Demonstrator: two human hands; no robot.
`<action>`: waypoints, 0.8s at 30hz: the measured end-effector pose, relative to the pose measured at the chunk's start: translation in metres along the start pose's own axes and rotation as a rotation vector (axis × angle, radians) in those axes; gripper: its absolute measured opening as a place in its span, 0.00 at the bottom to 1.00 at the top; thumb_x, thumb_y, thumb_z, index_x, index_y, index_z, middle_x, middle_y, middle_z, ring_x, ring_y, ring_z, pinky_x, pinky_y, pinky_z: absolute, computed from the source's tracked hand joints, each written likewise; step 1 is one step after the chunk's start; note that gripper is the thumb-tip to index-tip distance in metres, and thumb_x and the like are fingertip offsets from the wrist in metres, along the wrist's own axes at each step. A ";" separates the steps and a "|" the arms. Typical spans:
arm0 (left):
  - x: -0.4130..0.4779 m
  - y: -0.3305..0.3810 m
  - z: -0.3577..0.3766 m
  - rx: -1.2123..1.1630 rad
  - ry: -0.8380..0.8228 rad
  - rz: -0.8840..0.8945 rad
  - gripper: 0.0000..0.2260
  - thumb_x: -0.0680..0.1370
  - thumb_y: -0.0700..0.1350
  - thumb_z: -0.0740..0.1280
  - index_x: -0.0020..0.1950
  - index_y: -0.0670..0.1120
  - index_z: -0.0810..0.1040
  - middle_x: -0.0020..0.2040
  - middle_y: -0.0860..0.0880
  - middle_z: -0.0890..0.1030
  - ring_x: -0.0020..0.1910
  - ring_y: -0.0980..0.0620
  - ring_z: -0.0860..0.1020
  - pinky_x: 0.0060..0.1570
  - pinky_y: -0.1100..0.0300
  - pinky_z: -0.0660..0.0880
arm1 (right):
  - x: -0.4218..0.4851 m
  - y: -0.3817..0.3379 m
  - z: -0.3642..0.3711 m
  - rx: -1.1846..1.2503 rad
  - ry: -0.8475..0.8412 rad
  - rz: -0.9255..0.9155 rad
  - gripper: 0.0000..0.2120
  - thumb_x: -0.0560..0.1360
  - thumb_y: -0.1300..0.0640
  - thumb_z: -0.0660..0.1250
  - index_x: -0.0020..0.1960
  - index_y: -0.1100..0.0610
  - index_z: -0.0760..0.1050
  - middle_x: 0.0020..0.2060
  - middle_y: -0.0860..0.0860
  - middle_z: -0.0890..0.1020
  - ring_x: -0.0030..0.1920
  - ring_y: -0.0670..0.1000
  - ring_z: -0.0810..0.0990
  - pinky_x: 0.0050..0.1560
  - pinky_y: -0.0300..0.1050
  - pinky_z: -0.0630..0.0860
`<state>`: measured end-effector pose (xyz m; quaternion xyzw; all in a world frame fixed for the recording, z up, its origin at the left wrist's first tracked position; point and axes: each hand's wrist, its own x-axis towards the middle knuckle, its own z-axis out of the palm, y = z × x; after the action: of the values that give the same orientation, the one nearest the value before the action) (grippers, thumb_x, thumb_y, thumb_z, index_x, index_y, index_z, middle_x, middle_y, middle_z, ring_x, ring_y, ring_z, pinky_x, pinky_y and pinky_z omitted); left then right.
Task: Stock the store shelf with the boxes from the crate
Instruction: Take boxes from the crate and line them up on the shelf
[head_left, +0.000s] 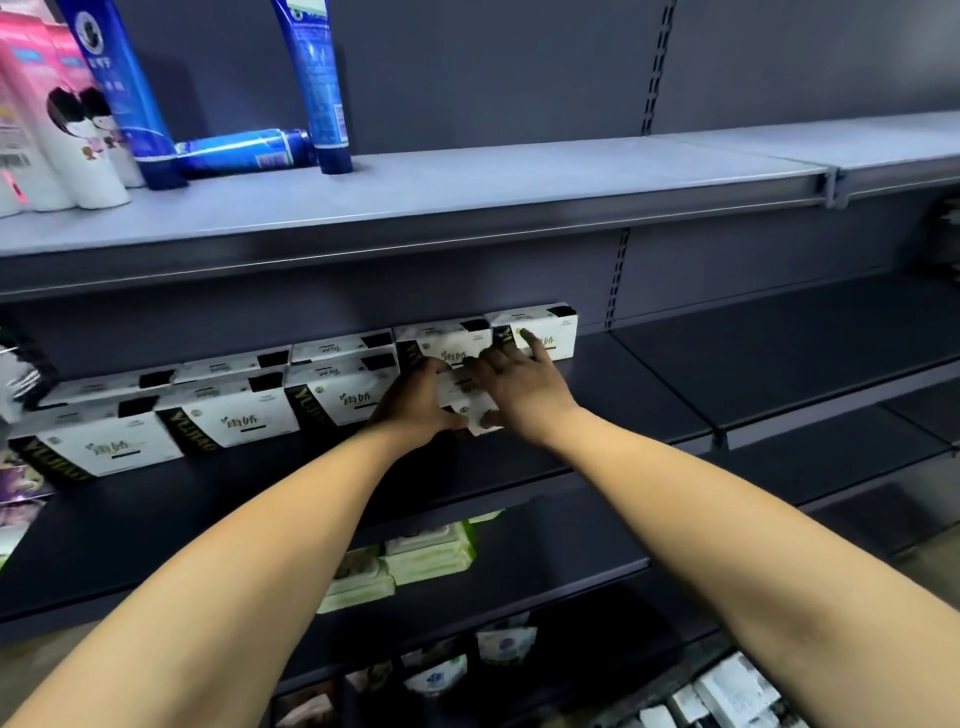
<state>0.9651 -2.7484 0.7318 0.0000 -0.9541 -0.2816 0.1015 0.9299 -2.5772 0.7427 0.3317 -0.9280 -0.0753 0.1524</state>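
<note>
Box (467, 408): sitting on the middle shelf (519, 467) between both hands, just right of the front row (228, 421), mostly covered.
Left hand (415, 405): curling round its left end, nearer the row.
Right hand (519, 384): pressing flat on top, fingers spread, forefinger reaching a back-row box (550, 332).

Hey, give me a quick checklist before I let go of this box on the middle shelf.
1. Left hand grips the held box: ok.
2. Right hand rests on it, fingers spread: ok.
3. Its base flat on the middle shelf: cannot tell, the hands hide it.
4. In line with the front row: cannot tell.
5. Back row filled behind it: ok.
6. Free shelf space to its right: ok.
</note>
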 end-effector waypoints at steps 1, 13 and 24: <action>0.000 0.001 0.000 -0.011 0.003 -0.005 0.34 0.66 0.46 0.81 0.67 0.43 0.70 0.65 0.48 0.73 0.63 0.48 0.74 0.56 0.61 0.69 | 0.003 -0.001 -0.001 0.014 -0.013 0.028 0.38 0.72 0.42 0.71 0.75 0.51 0.59 0.70 0.51 0.68 0.73 0.55 0.62 0.72 0.56 0.54; -0.006 -0.014 -0.014 -0.152 0.047 -0.046 0.31 0.68 0.42 0.79 0.68 0.46 0.70 0.62 0.47 0.76 0.59 0.46 0.75 0.55 0.56 0.72 | 0.012 -0.004 0.002 0.121 0.035 -0.005 0.35 0.74 0.45 0.69 0.77 0.47 0.58 0.70 0.50 0.68 0.70 0.56 0.65 0.68 0.52 0.63; -0.023 -0.035 -0.013 0.504 -0.013 -0.083 0.27 0.75 0.49 0.69 0.71 0.45 0.64 0.69 0.43 0.65 0.67 0.40 0.66 0.63 0.48 0.66 | 0.013 -0.029 0.034 0.121 -0.062 0.089 0.38 0.76 0.53 0.69 0.78 0.45 0.52 0.75 0.54 0.57 0.72 0.59 0.58 0.71 0.57 0.61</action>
<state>0.9881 -2.7839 0.7190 0.0626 -0.9940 -0.0387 0.0806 0.9261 -2.6059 0.7064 0.2962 -0.9489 -0.0223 0.1063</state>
